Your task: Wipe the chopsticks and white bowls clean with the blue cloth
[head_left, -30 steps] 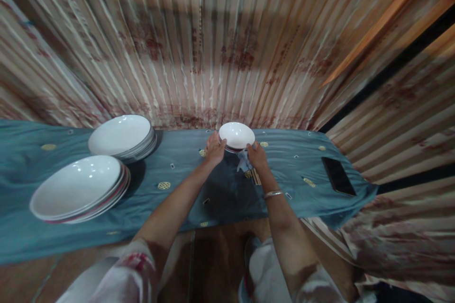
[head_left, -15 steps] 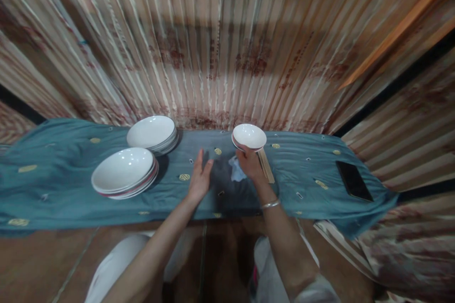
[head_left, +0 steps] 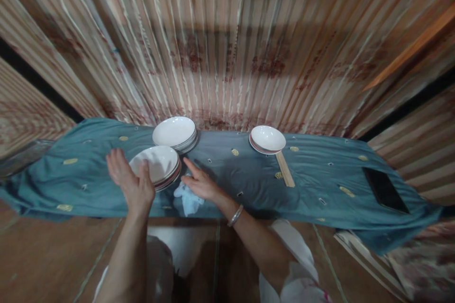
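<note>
Dressed in pale clothing, bare-handed, with a silver bracelet (head_left: 235, 216) on the right forearm (head_left: 261, 239).
Shows left hand (head_left: 133, 182) and right hand (head_left: 201, 183) bare, left forearm (head_left: 122, 251) likewise bare down to the bottom of view. Wears bracelet as a narrow, shiny, rounded band a little above the right wrist; too small to make out any pattern. Wears right sleeve (head_left: 304, 286) in off-white to light grey, ending near the elbow, with a small pink mark (head_left: 326, 296) by the lower edge, too blurred to read. Wears whitish cloth on the right leg (head_left: 295, 248), greyer and shaded on the left leg (head_left: 159, 265).
</note>
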The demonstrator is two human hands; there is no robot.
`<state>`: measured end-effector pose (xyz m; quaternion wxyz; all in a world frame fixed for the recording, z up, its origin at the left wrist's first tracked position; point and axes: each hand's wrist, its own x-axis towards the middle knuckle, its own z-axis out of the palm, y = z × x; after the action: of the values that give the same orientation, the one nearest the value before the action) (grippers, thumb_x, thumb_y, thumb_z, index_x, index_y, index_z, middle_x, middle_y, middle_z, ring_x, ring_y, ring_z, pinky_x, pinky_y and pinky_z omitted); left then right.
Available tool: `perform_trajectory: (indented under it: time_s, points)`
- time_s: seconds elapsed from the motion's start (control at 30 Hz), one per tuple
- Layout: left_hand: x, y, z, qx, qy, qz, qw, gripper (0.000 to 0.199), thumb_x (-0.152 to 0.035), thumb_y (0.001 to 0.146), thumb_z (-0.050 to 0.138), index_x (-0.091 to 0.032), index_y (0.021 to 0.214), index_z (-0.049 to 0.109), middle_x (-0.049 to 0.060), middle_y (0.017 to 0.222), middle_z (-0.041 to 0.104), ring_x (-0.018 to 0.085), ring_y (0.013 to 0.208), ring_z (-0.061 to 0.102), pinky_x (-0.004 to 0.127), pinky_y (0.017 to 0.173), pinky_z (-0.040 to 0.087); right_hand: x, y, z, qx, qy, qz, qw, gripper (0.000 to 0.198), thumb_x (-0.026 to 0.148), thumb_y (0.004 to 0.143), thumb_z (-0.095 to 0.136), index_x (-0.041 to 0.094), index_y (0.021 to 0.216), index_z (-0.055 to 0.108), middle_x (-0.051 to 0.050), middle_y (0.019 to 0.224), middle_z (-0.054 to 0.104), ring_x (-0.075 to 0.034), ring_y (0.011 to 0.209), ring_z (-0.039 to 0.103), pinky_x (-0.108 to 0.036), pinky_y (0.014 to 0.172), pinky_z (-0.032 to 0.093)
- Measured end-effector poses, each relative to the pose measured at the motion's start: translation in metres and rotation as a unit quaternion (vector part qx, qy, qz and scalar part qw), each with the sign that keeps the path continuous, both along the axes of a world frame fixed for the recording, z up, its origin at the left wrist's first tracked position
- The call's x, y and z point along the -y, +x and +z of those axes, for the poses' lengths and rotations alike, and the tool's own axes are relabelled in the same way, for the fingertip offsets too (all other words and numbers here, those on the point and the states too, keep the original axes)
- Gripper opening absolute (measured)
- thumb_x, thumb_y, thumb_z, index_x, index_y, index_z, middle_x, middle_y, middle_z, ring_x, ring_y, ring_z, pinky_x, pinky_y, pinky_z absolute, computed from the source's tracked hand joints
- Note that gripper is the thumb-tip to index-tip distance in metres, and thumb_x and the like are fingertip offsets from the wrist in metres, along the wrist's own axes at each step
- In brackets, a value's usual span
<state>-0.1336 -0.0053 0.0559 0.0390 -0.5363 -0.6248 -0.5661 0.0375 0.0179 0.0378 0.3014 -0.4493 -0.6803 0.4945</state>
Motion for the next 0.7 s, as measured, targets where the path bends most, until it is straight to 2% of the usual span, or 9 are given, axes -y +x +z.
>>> perform_trajectory:
  time_s: [0.07, 0.13, 0.2, 0.27, 0.37, 0.53, 0.7]
  points:
    - [-0.003, -0.013, -0.007, 0.126, -0.049, 0.028, 0.99, 0.075, -0.049, 0.084, 0.057, -0.008, 0.145, 0.037, 0.021, 0.156, 0.029, 0.031, 0.148, 0.018, 0.049, 0.12, 0.009, -0.003, -0.005, 0.002, 0.009, -0.012, 0.006, 1.0, 0.07, 0.022, 0.086, 0.057, 0.016, 0.151, 0.031, -0.011, 0.137, 0.057, -0.024, 0.125, 0.055, -0.037, 0.108, 0.04]
    - [-0.006, -0.02, -0.013, 0.271, -0.082, 0.036, 0.958, 0.073, -0.045, 0.083, 0.059, -0.01, 0.144, 0.039, 0.019, 0.153, 0.037, 0.03, 0.144, 0.029, 0.048, 0.119, 0.019, -0.005, -0.009, 0.002, 0.005, -0.014, 0.014, 1.0, 0.071, 0.021, 0.087, 0.056, 0.016, 0.152, 0.028, -0.011, 0.137, 0.057, -0.023, 0.124, 0.055, -0.036, 0.108, 0.04]
    - [-0.008, -0.024, -0.018, 0.351, -0.097, 0.029, 0.931, 0.071, -0.04, 0.081, 0.062, -0.013, 0.143, 0.041, 0.017, 0.15, 0.043, 0.029, 0.14, 0.037, 0.045, 0.118, 0.026, -0.009, -0.013, -0.002, -0.01, -0.002, 0.022, 1.0, 0.072, 0.021, 0.086, 0.055, 0.019, 0.152, 0.027, -0.008, 0.14, 0.054, -0.022, 0.126, 0.054, -0.035, 0.108, 0.04]
    - [-0.009, -0.028, -0.022, 0.366, -0.097, 0.017, 0.925, 0.069, -0.037, 0.078, 0.066, -0.016, 0.141, 0.045, 0.015, 0.149, 0.044, 0.029, 0.139, 0.04, 0.045, 0.118, 0.026, -0.012, -0.016, -0.007, -0.034, 0.023, 0.028, 0.999, 0.071, 0.021, 0.086, 0.054, 0.024, 0.152, 0.028, -0.005, 0.142, 0.053, -0.021, 0.129, 0.051, -0.034, 0.107, 0.04]
    - [-0.01, -0.034, -0.03, 0.353, -0.085, 0.002, 0.932, 0.069, -0.036, 0.075, 0.07, -0.016, 0.137, 0.049, 0.014, 0.149, 0.045, 0.031, 0.138, 0.04, 0.049, 0.117, 0.026, -0.015, -0.022, -0.014, -0.067, 0.05, 0.028, 0.996, 0.07, 0.019, 0.085, 0.054, 0.03, 0.15, 0.032, -0.001, 0.14, 0.056, -0.02, 0.128, 0.052, -0.035, 0.105, 0.042]
    - [-0.013, -0.041, -0.047, 0.305, -0.059, -0.009, 0.95, 0.069, -0.041, 0.075, 0.069, -0.02, 0.137, 0.05, 0.012, 0.144, 0.05, 0.032, 0.136, 0.042, 0.052, 0.117, 0.026, -0.016, -0.025, -0.016, -0.078, 0.05, 0.027, 0.995, 0.069, 0.02, 0.084, 0.056, 0.032, 0.149, 0.034, 0.001, 0.139, 0.056, -0.019, 0.121, 0.057, -0.034, 0.103, 0.044]
    - [-0.011, -0.041, -0.05, 0.301, -0.059, -0.018, 0.952, 0.067, -0.04, 0.078, 0.066, -0.021, 0.14, 0.047, 0.012, 0.146, 0.047, 0.032, 0.138, 0.04, 0.052, 0.117, 0.026, -0.016, -0.025, -0.016, -0.101, 0.034, 0.032, 0.994, 0.067, 0.021, 0.084, 0.059, 0.031, 0.147, 0.037, 0.002, 0.122, 0.066, -0.015, 0.103, 0.063, -0.027, 0.092, 0.049]
